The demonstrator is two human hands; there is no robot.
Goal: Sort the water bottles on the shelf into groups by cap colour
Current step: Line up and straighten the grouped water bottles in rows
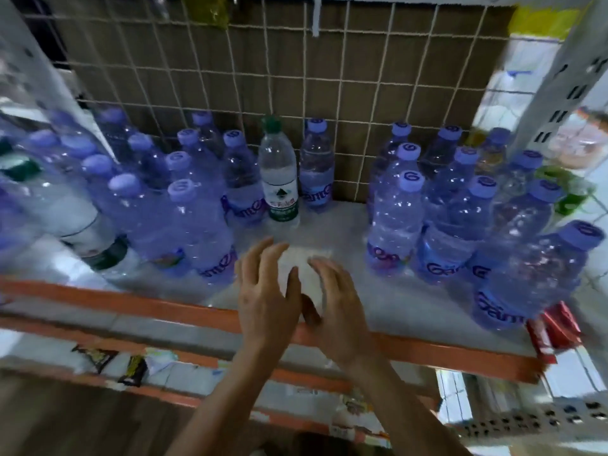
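Observation:
Several purple-capped water bottles stand on the white shelf (332, 222) in two clusters, one on the left (197, 225) and one on the right (394, 225). A clear bottle with a green cap (278, 172) stands upright at the back centre, between purple-capped bottles. Another green-capped bottle (49, 199) shows blurred at the far left. My left hand (266, 291) and my right hand (335, 297) hover side by side over the bare middle of the shelf, fingers spread and holding nothing. Both are in front of the green-capped bottle and apart from it.
An orange rail (131, 304) edges the shelf front. A wire grid (296, 77) over brown board backs the shelf. White perforated uprights stand at left and right. Red packets (556, 327) sit at the right corner, a lower shelf holds snack packets (131, 370).

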